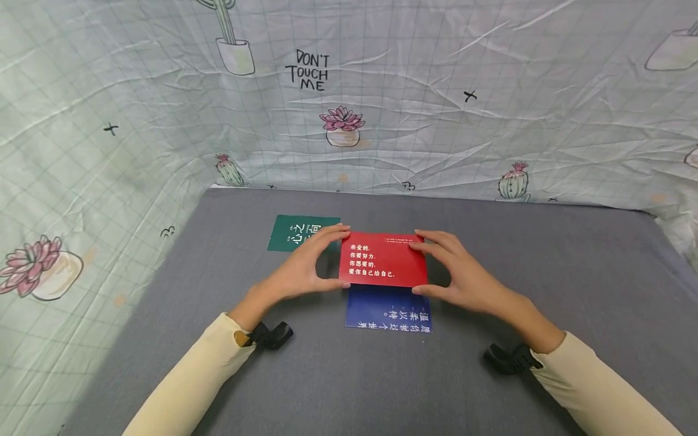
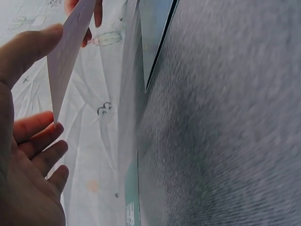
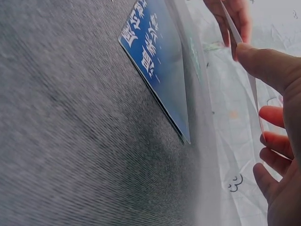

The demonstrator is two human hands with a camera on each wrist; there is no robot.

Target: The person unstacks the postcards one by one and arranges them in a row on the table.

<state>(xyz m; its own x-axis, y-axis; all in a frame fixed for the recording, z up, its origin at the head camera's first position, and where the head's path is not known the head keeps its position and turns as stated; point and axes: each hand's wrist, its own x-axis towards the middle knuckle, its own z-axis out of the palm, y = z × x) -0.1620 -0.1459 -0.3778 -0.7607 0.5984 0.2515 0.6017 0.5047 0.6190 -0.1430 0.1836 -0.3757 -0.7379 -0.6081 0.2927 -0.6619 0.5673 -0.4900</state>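
A red card [image 1: 383, 260] with white lettering is held up above the table between both hands. My left hand [image 1: 300, 266] pinches its left end, thumb at the near edge and fingertips at the far edge. At the opposite end, my right hand [image 1: 463, 275] grips it the same way. Below the red card lies a blue card [image 1: 388, 307] with white writing, its far part hidden. In the right wrist view, the blue card [image 3: 157, 56] rests on the cloth, apart from the raised card. The left wrist view shows the raised card's pale underside [image 2: 70, 56].
A green card [image 1: 300, 233] lies flat behind my left hand, its right part covered by the fingers. The grey tabletop [image 1: 349, 375] is bounded at the back and left by a wrinkled curtain [image 1: 403, 133] printed with cacti. Black straps sit on both wrists.
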